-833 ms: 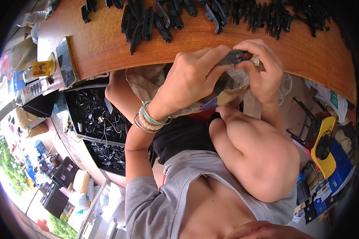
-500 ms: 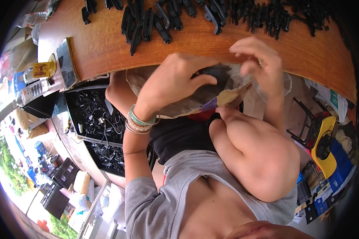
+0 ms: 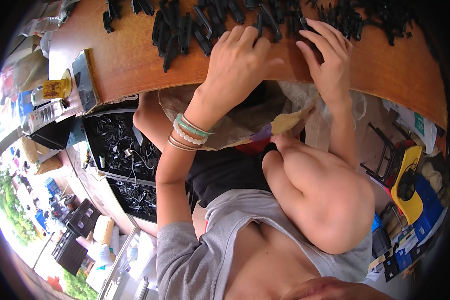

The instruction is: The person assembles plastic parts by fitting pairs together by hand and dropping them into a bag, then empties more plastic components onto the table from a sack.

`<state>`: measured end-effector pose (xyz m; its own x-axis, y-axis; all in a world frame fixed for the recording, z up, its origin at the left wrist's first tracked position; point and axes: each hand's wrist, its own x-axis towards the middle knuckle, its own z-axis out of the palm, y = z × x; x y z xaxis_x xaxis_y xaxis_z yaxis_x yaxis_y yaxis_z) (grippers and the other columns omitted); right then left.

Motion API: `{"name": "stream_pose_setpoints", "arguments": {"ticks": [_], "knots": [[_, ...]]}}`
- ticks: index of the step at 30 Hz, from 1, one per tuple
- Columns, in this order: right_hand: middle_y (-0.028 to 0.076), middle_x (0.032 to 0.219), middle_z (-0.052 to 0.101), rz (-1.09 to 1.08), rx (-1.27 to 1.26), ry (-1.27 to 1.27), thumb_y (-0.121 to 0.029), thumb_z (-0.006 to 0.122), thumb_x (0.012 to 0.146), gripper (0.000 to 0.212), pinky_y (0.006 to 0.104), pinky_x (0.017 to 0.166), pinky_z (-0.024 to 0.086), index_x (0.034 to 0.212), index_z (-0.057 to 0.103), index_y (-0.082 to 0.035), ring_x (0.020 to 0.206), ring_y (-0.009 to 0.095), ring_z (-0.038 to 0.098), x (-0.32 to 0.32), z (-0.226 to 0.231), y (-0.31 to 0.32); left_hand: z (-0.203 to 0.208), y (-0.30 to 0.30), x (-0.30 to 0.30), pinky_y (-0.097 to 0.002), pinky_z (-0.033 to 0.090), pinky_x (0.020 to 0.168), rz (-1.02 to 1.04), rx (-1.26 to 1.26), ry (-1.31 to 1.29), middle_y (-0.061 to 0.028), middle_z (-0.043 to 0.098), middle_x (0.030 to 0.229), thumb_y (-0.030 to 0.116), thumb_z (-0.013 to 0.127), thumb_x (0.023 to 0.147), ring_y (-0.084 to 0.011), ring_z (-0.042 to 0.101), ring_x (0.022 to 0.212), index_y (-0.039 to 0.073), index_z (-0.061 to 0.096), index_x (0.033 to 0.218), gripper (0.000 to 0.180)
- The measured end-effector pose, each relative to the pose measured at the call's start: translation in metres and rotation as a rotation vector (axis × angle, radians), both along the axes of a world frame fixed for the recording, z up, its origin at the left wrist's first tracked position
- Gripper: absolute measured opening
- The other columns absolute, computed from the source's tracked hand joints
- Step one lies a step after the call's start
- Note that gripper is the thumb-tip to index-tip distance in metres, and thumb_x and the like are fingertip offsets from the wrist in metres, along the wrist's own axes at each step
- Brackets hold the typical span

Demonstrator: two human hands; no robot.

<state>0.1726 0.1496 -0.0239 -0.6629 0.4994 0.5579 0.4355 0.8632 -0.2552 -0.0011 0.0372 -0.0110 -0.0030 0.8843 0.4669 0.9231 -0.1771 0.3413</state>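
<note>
My left hand point(image 3: 240, 62) reaches over the table's front edge, back upward. Its bent fingertips are at a black plastic part point(image 3: 270, 23), and its thumb sticks out to the right, apart from the fingers. To the right, my right hand point(image 3: 331, 57) is raised with thumb and fingers apart. Its fingertips are by another small black part point(image 3: 304, 23); I see no firm hold on it. Below both hands, a wide-mouthed translucent plastic sack point(image 3: 220, 131) hangs open between the table edge and my lap, dark inside.
Several black plastic parts point(image 3: 185, 32) lie in heaps along the far side of the wooden table point(image 3: 120, 60). Black trays point(image 3: 127, 135) of small parts and wires stand at the lower left. A yellow chair point(image 3: 407, 185) is at the right, a yellow cup point(image 3: 55, 89) at the left.
Both hands have moved away from me, from above the sack's mouth up to the black parts on the table. The dark thing under my left hand no longer shows there.
</note>
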Motion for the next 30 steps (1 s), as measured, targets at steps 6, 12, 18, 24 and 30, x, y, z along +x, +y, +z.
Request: {"name": "stream_pose_setpoints", "arguments": {"ticks": [6,12,18,24,30], "knots": [[0.005,0.102,0.061,-0.122,-0.053,0.122,-0.006,0.073,0.076,0.029,0.0378,0.089,0.038,0.103,0.064,-0.010,0.104,0.024,0.056,-0.001,-0.010,0.001,-0.004,-0.002,0.001,-0.0365,0.046,0.057,0.159,-0.002,-0.082,-0.0089,0.057,0.074,0.016,0.075,0.075,-0.0277,0.057,0.065,0.002,0.056,0.082,0.025],[0.004,0.099,0.060,-0.199,0.044,0.130,-0.006,0.074,0.074,0.026,0.0374,0.088,0.039,0.099,0.064,-0.010,0.104,0.024,0.055,0.004,-0.008,0.001,0.007,-0.015,0.008,-0.0333,0.045,0.049,0.303,0.020,-0.379,-0.0082,0.058,0.066,0.009,0.068,0.081,-0.0229,0.059,0.055,0.002,0.053,0.090,0.019],[0.001,0.099,0.065,-0.177,0.066,0.285,-0.005,0.073,0.075,0.021,0.0359,0.090,0.038,0.094,0.066,-0.011,0.100,0.021,0.060,0.012,-0.012,0.008,0.012,-0.024,0.016,-0.0252,0.045,0.046,0.250,-0.056,-0.922,-0.0077,0.061,0.068,0.003,0.061,0.087,-0.0131,0.060,0.050,-0.002,0.053,0.104,0.019],[0.000,0.094,0.067,-0.144,0.011,0.325,-0.003,0.070,0.079,0.017,0.0320,0.083,0.039,0.094,0.067,-0.011,0.088,0.019,0.062,0.006,-0.004,0.006,0.017,-0.028,0.013,-0.0226,0.049,0.050,0.191,-0.202,-1.325,-0.0097,0.063,0.071,0.003,0.052,0.092,-0.0124,0.061,0.054,-0.009,0.051,0.109,0.021],[-0.003,0.088,0.063,-0.146,0.020,0.223,-0.010,0.075,0.075,0.015,0.0341,0.077,0.037,0.087,0.066,-0.012,0.082,0.018,0.057,0.014,0.002,-0.015,0.020,-0.030,0.013,-0.0226,0.049,0.050,0.203,-0.216,-1.360,-0.0109,0.063,0.072,0.004,0.049,0.093,-0.0131,0.062,0.055,-0.010,0.050,0.110,0.022]]}}
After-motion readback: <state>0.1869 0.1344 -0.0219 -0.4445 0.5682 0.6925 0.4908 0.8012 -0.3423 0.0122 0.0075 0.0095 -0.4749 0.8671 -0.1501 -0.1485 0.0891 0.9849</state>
